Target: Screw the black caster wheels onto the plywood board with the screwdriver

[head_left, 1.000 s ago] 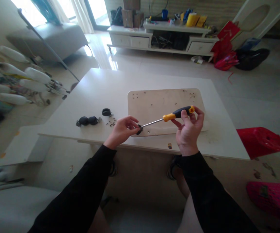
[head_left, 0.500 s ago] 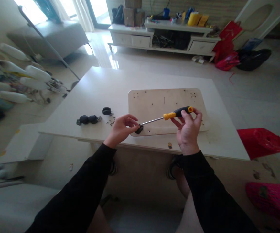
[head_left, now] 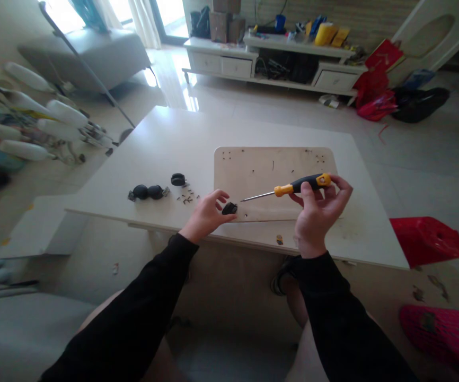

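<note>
My right hand point(head_left: 320, 207) is closed round a yellow-and-black screwdriver point(head_left: 305, 184), its shaft pointing left. The tip is a little to the right of a black caster wheel point(head_left: 229, 208) at the near left corner of a pale wooden board point(head_left: 277, 185). My left hand point(head_left: 209, 212) has thumb and fingers round that caster, gripping it. Left of this hand lie several small screws point(head_left: 187, 198). Farther left rest two black casters point(head_left: 148, 192) side by side, and a single caster point(head_left: 178, 180) stands just behind the screws.
The board lies on a white table point(head_left: 166, 143). Beyond the table stands a low white cabinet point(head_left: 221, 61) loaded with boxes and tools. A red plastic stool point(head_left: 428, 241) stands past the right edge, with a pink mesh basket point(head_left: 444, 334) nearer.
The screwdriver's tip has drawn away from the caster as my right hand moved right. My left fingers have shifted and spread somewhat round the caster. The whole view has tilted slightly.
</note>
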The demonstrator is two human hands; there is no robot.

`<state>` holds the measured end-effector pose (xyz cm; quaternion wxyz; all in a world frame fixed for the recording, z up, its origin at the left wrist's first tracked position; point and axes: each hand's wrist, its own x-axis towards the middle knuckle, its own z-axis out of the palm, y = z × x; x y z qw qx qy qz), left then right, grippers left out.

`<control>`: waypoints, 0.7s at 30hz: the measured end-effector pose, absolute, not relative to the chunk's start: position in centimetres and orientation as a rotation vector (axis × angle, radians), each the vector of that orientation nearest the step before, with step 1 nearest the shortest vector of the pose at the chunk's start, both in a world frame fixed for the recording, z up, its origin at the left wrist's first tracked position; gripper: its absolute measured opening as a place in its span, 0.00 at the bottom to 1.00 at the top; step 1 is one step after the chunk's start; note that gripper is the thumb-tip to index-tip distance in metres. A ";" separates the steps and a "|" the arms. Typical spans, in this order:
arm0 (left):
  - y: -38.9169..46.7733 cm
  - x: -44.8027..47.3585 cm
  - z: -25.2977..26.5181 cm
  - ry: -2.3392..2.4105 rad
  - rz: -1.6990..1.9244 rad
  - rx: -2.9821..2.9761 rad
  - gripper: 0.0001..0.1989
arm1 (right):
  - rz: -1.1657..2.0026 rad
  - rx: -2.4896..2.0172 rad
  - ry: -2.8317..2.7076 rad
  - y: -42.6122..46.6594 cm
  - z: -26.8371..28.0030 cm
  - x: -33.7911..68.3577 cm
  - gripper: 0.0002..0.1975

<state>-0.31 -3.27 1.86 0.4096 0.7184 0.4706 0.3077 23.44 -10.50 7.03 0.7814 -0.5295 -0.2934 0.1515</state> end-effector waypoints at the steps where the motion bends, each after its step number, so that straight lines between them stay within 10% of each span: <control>1: -3.4 -0.1 1.6 1.200 0.763 1.863 0.22 | 0.309 -1.153 -0.685 -10.6 7.1 23.2 0.27; 21: -2.8 -0.8 2.2 1.172 0.703 2.111 0.19 | 0.475 -1.156 -1.142 -12.3 4.5 20.7 0.28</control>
